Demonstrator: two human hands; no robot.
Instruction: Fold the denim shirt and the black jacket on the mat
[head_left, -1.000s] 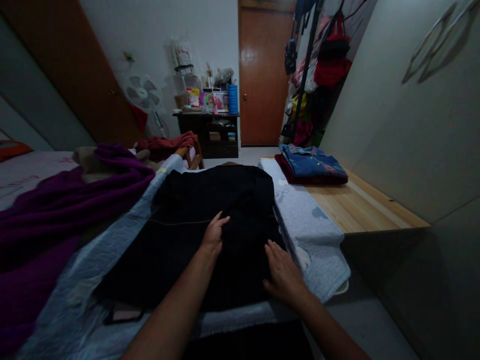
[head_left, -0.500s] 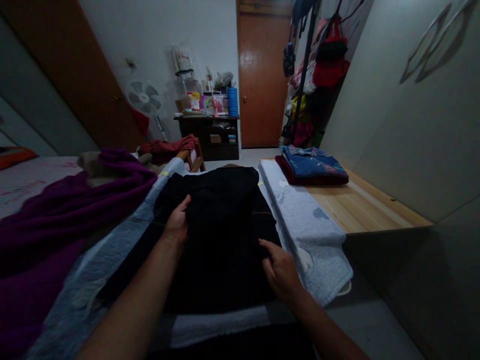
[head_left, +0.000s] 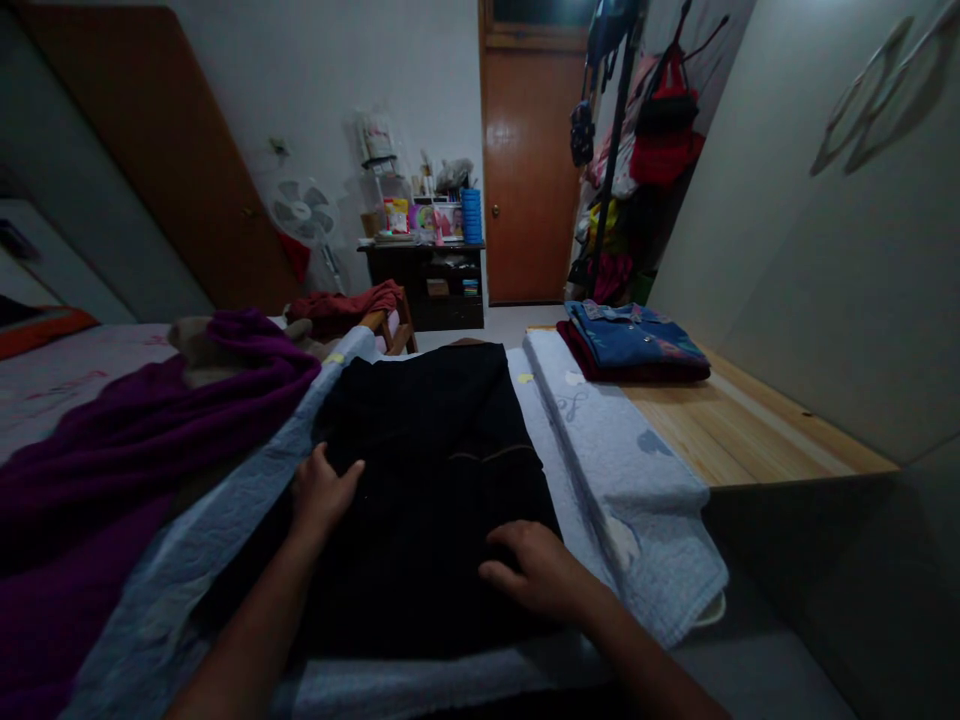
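A black garment (head_left: 427, 500) lies spread on a light blue-grey quilted cloth (head_left: 600, 450). On the garment's left part is my left hand (head_left: 324, 490), its thumb and fingers apart, holding nothing. My right hand (head_left: 529, 565) is over the garment's lower right side, fingers curved with a gap between thumb and forefinger, and nothing shows in it. A brownish line crosses the garment above my right hand.
A purple blanket (head_left: 150, 440) covers the left side. Folded blue and dark red clothes (head_left: 637, 340) lie on a wooden board (head_left: 742, 430) at the right. Farther back are a fan (head_left: 304, 210), a dark cabinet (head_left: 390, 280) and a door (head_left: 532, 180).
The raised far part of the black garment now lies flatter. My left hand has moved left and nearer, its fingers opened from the cloth. My right hand has moved slightly nearer and its fingers have changed pose.
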